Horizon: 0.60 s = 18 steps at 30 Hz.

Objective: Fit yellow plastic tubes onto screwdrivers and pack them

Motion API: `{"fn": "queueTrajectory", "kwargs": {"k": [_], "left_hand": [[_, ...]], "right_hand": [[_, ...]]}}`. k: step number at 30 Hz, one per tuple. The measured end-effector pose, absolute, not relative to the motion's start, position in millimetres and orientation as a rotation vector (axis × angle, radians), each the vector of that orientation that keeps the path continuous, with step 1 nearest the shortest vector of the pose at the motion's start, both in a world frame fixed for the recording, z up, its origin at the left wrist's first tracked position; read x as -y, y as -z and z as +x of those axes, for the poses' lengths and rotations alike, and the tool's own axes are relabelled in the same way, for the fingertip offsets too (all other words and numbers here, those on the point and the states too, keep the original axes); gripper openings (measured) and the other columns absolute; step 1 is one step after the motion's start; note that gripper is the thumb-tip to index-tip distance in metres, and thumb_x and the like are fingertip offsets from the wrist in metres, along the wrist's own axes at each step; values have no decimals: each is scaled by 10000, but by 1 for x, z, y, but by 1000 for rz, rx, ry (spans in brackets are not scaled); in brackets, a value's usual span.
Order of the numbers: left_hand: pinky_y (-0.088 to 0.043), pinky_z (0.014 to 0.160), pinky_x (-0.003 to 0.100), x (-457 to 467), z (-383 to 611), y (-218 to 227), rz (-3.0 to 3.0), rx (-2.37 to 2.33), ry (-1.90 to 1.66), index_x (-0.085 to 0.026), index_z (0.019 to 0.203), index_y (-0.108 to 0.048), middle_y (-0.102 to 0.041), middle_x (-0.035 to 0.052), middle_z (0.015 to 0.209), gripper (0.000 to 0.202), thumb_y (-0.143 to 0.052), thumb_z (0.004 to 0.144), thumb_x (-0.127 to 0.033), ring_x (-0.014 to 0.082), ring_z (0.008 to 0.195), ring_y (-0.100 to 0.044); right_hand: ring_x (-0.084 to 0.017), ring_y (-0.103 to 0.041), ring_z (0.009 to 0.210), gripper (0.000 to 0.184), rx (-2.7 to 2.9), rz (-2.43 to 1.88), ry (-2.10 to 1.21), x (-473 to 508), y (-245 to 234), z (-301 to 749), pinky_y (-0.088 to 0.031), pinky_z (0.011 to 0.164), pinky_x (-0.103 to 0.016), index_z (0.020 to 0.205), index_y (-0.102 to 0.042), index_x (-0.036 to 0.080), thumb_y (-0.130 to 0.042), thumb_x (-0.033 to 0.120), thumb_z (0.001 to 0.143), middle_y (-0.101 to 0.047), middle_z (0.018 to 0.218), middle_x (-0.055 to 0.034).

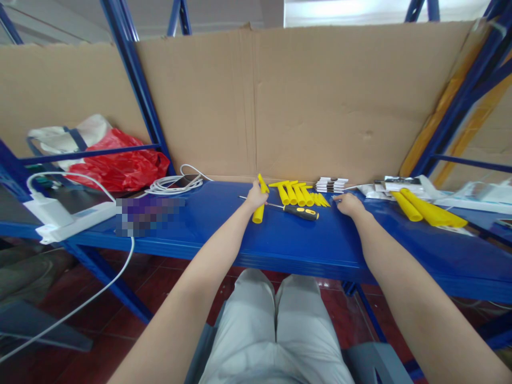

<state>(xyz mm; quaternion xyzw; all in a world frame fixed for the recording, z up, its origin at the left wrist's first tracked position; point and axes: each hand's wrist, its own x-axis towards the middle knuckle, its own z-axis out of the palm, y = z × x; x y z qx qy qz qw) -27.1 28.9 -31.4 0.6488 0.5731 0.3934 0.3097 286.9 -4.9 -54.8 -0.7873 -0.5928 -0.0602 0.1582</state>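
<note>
Over the blue tabletop (224, 226), near the middle: the left hand (255, 196) is holding a yellow tubular piece (258, 215).
Left grip: the fingers are wrapping closely around it, leaving no visible gap.
Place in the grip: its top end is sticking out above the fingers, and its round lower end is projecting below them, toward the near edge.
Right hand (349, 204): its fingers are curling just beside the small yellow wedges (321, 200); whether they are pinching anything is too small to tell.
Screwdriver (302, 213): its black-and-yellow handle is lying between the hands, its thin shaft passing behind the left hand.
Yellow row (299, 195): several T-shaped parts are lying side by side, right of the held piece.
White stack (332, 185): it is sitting beyond the right fingertips, near the cardboard (320, 106).
Far right: yellow cones (426, 208) are lying by plastic packets (404, 185).
Far left: a white cable (174, 185) is lying coiled beside a red bag (122, 165).
</note>
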Motion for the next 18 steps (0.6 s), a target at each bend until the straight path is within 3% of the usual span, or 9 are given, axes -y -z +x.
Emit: {"fn": "queueTrajectory", "kwargs": {"k": [6,18], "left_hand": [[-535,642,226,-23,-28,29,1789,-1550,-971,-133,1402,-359,-715,134,1134,624,-569,824,-27,179,760,-736],[-548,701,255,-34,-31,35,1884,-1586,-947,-135,1372,-380,-724,114,1088,602,-565,809,-29,184,760,-739]], "right_hand": [[-264,-610,1191,472,1624,-2146,223,2,50,294,-453,1017,-325,1224,-705,105,-467,49,821,-659,1247,-186],[-259,-661,980,300,1860,-1707,359,2,9,251,-491,877,-337,933,-750,131,-471,131,822,-724,1007,-145]]}}
